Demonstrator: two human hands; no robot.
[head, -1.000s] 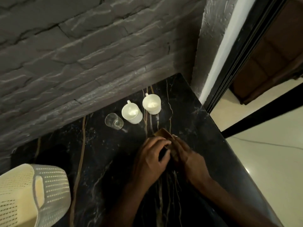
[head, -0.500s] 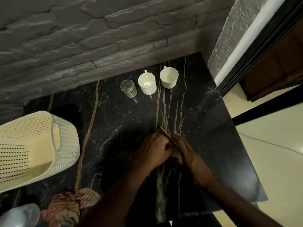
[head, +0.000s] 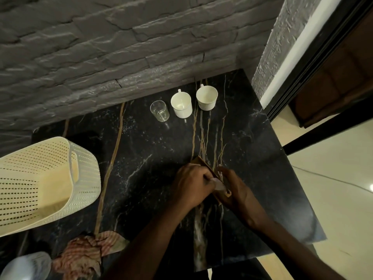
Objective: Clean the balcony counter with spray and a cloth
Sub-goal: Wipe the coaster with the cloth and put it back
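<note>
On the black marble counter [head: 153, 162] my left hand [head: 191, 186] and my right hand [head: 236, 190] are together, both closed on a small flat brown object [head: 203, 163] that pokes out above my fingers; what it is I cannot tell. A crumpled pink striped cloth [head: 86, 253] lies at the counter's near left edge. A pale rounded object, perhaps the spray bottle [head: 24, 267], shows blurred in the bottom left corner.
Two white cups [head: 181, 105] [head: 206, 100] and a clear glass [head: 159, 111] stand in a row by the grey stone wall [head: 101, 57]. A cream perforated basket [head: 40, 182] lies on the left. The counter's right edge drops to a pale floor [head: 333, 199] by a doorway.
The view has tilted back and down, bringing the basket, cloth and pale object into sight. My hands stay pressed together on the brown object at the same spot.
</note>
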